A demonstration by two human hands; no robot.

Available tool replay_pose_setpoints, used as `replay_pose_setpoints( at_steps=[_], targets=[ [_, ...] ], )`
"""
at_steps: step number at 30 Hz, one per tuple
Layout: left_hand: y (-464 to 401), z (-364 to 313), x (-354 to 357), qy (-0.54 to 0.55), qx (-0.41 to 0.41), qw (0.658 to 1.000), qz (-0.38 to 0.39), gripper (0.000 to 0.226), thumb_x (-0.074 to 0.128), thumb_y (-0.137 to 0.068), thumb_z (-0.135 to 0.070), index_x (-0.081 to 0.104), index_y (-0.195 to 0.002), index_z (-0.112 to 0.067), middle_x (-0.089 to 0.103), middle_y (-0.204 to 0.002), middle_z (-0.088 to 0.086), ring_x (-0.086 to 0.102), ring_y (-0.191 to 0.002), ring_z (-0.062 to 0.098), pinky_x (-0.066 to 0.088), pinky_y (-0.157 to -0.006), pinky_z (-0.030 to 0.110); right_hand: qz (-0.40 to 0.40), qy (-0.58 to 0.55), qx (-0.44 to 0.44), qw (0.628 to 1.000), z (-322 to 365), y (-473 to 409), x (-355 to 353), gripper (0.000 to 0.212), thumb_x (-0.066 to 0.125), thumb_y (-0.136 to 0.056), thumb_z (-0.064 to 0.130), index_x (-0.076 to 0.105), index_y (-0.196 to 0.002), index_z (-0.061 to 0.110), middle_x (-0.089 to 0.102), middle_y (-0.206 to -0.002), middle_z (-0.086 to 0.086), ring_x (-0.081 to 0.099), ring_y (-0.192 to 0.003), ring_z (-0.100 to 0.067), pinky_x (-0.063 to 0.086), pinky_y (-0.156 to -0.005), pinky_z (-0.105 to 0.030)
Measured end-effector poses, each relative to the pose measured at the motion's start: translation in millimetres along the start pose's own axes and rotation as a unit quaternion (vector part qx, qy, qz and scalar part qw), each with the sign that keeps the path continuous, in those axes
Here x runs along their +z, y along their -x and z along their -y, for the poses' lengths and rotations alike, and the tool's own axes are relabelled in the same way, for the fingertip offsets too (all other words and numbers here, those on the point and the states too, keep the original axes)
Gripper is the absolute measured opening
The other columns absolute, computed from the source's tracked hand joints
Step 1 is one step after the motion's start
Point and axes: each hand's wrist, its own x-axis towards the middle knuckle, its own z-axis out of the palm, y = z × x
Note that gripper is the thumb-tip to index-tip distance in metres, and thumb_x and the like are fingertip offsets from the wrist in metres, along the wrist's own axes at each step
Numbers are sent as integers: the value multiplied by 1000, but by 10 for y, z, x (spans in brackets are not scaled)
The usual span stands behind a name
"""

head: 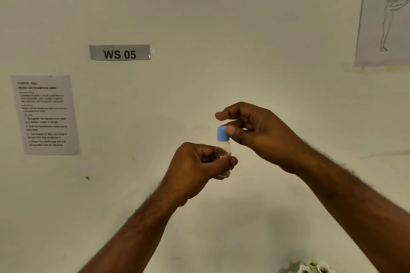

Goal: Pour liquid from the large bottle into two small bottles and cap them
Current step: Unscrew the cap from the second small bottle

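Observation:
A small clear bottle [225, 147] with a blue cap [222, 133] is held up in front of the wall at the middle of the view. My left hand [199, 168] grips the bottle's body from the left, and its fingers hide the lower part. My right hand [255, 133] comes in from the right and pinches the blue cap between thumb and fingers. The bottle stands upright. The large bottle and the second small bottle are out of view.
A pale wall fills the view, with a "WS 05" label [119, 52], a printed task sheet [45, 115] at the left and a figure drawing [385, 22] at the upper right. White flowers [312, 268] show at the bottom edge.

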Motion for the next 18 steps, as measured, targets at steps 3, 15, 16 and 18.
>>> replay_pose_setpoints(
  at_steps=[3, 15, 16, 18],
  targets=[
    [3, -25, -9, -11, 4, 1000, 8, 18, 80, -85, -24, 81, -89, -6, 80, -79, 9, 78, -72, 20, 62, -70, 25, -49, 42, 3, 998, 19, -20, 32, 22, 78, -84, 39, 66, -101, 32, 71, -103, 15, 68, -92, -3, 54, -76, -23],
    [26, 45, 33, -8, 0, 1000, 6, 21, 81, -83, -25, 81, -92, -5, 80, -79, 8, 78, -71, 18, 62, -70, 25, -17, 91, 22, 996, 50, 18, 23, 30, 71, -87, 45, 64, -116, 39, 70, -104, 16, 68, -90, -2, 53, -78, -19],
    [26, 44, 42, -7, 1, 1000, 6, 21, 82, -83, -24, 81, -91, -5, 79, -78, 9, 78, -71, 18, 62, -69, 24, -17, 108, 24, 994, 50, 17, 32, 30, 75, -84, 46, 66, -112, 38, 70, -99, 14, 66, -87, -4, 51, -74, -16],
    [26, 57, 59, -3, 0, 1000, 6, 21, 82, -83, -23, 81, -93, -5, 79, -78, 9, 78, -70, 17, 61, -68, 23, -9, 126, 18, 992, 53, 11, 46, 25, 76, -86, 39, 68, -109, 35, 70, -97, 14, 65, -86, -4, 48, -73, -16]
  ],
)
